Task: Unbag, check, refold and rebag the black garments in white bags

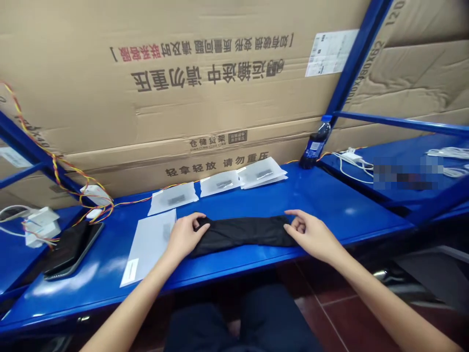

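A long strip of black fabric [244, 232] lies folded along the front of the blue shelf [330, 200]. My left hand [184, 234] grips its left end, fingers curled over the cloth. At the strip's right end my right hand [309, 233] pinches the fabric. Just left of my left hand a clear flat plastic bag [148, 244] rests on the shelf.
Three more flat bags with dark contents [173, 198] [222, 184] [263, 173] lie along the cardboard wall [205, 98]. A phone [73, 247] and white adapters with twisted wires [40, 222] sit at left. A dark bottle [315, 142] stands by the blue upright; white cables [353, 161] lie at right.
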Action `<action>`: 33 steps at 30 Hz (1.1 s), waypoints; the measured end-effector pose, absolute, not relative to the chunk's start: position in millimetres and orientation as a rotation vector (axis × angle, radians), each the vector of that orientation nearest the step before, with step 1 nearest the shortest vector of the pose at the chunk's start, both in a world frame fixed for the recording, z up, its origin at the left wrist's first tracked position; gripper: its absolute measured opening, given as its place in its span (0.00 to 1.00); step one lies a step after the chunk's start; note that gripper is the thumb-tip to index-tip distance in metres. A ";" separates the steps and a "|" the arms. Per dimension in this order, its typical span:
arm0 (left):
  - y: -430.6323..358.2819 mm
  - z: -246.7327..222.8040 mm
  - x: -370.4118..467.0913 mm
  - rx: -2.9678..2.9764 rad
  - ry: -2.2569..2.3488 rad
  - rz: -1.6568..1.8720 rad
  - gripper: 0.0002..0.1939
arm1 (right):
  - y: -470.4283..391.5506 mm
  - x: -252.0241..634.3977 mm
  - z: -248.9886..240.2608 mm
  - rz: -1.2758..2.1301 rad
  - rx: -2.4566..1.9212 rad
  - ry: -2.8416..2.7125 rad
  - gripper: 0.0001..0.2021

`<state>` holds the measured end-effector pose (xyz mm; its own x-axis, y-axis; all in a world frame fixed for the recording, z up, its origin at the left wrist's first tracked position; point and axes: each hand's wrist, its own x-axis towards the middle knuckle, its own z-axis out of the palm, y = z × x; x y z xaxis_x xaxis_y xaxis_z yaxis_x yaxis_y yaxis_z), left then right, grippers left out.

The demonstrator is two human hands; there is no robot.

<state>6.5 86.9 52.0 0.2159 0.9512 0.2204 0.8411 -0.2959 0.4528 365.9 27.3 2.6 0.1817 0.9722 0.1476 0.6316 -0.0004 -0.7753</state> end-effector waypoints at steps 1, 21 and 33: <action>86.2 49.6 6.9 2.270 1.715 0.694 0.13 | 27.6 363.3 2.5 0.506 -1.767 -1.563 0.29; 6.6 25.1 52.3 2.953 0.967 0.889 0.18 | 52.3 388.8 63.2 0.424 -1.954 -1.413 0.17; -16.5 14.2 50.4 2.785 0.909 1.281 0.12 | 18.8 237.2 15.1 0.119 -1.576 -1.692 0.18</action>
<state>50.4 -16.5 14.2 0.5178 0.4727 0.7130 0.5174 -0.8368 0.1789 237.2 18.8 15.1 0.0999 0.8722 0.4788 0.7967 0.2182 -0.5637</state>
